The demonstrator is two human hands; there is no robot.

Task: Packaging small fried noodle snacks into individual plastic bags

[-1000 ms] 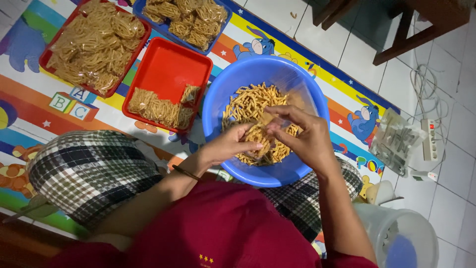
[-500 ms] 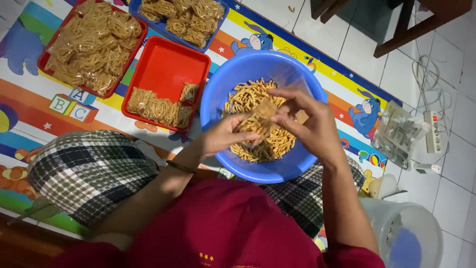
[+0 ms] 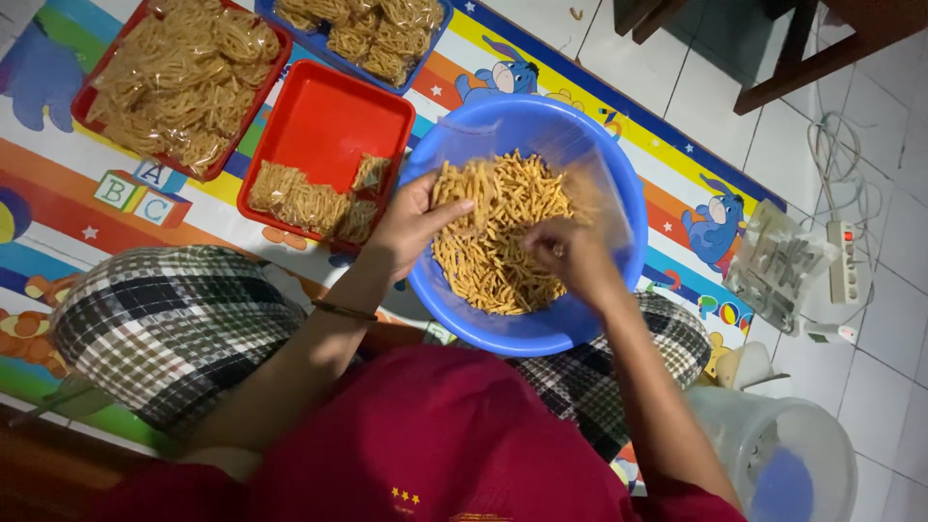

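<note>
Bagging snack sticks from the basin [image 3: 619,184], both hands in it.

Your left hand [image 3: 411,217] cups a fistful of sticks [image 3: 498,237] at the basin's near-left rim, grip half closed round them; your right hand [image 3: 570,253] is curled low over the heap, grip closed, on what you cannot tell. A clear bag [image 3: 594,193] shows blurred above the heap. Keep the bag mouth wide and over the basin so spills fall back in; feed small fistfuls. Half a second ago both hands met high at the basin's middle, pinching a bag; now they sit apart and lower. Red tray [image 3: 329,121] with filled packets lies just left, on the floor mat [image 3: 58,174].
</note>
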